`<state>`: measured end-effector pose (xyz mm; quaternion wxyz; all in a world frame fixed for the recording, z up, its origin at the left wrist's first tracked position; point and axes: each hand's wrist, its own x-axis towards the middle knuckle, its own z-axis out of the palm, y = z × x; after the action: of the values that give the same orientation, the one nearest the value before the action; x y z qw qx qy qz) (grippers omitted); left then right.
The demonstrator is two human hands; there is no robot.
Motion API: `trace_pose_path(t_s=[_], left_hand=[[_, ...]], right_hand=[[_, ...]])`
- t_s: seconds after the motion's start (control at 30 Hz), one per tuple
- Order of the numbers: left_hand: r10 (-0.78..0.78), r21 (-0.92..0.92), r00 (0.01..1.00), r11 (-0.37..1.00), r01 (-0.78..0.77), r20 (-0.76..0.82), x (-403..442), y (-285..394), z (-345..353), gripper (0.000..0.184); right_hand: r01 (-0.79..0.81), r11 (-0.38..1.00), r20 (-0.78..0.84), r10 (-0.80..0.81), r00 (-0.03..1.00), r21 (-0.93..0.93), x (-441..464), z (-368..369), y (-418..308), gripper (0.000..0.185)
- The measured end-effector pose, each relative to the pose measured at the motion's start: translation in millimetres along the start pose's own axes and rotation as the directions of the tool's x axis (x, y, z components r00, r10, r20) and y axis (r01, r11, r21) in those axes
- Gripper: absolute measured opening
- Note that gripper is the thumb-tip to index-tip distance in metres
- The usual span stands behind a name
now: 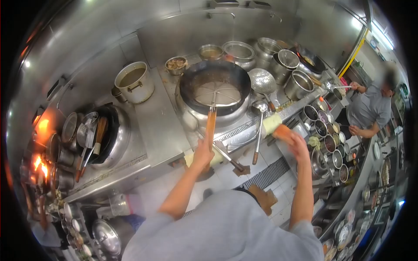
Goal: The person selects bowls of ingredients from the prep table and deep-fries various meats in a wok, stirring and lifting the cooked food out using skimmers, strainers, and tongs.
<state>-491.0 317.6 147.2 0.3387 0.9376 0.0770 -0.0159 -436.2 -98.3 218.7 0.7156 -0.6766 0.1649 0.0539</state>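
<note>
My left hand (203,154) is closed around the wooden handle (210,130) of a wide round wire strainer (217,94). The strainer's head lies inside a large black wok (187,85) on the range. My right hand (298,145) is off to the right, in front of the counter edge, its fingers partly blurred. At its fingertips is an orange piece (284,133) that I cannot make out, beside a pale green cloth-like roll (272,123). A ladle (260,106) rests between the wok and that roll, its handle hanging over the edge. A perforated skimmer (262,81) lies right of the wok.
A pot of liquid (135,82) stands left of the wok, with several metal pots (238,51) behind. Flames (41,165) burn at far left, near a second wok (111,135). Rows of ingredient containers (329,142) and another person (370,104) are at right.
</note>
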Motion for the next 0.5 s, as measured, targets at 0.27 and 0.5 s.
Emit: trace_pose_path(t_s=[0.27, 0.5], left_hand=[[-0.004, 0.061, 0.995, 0.998, 0.01, -0.104, -14.2, 22.5, -80.7, 0.069], [-0.069, 0.086, 0.996, 0.994, 0.074, -0.053, -39.4, 28.8, -96.7, 0.064]], right_hand=[[0.084, 0.992, 0.23, -0.06, 0.971, -0.096, 222.3, 152.9, -60.6, 0.044], [0.098, 0.868, 0.153, -0.026, 0.988, -0.487, 312.3, 221.6, -67.6, 0.053]])
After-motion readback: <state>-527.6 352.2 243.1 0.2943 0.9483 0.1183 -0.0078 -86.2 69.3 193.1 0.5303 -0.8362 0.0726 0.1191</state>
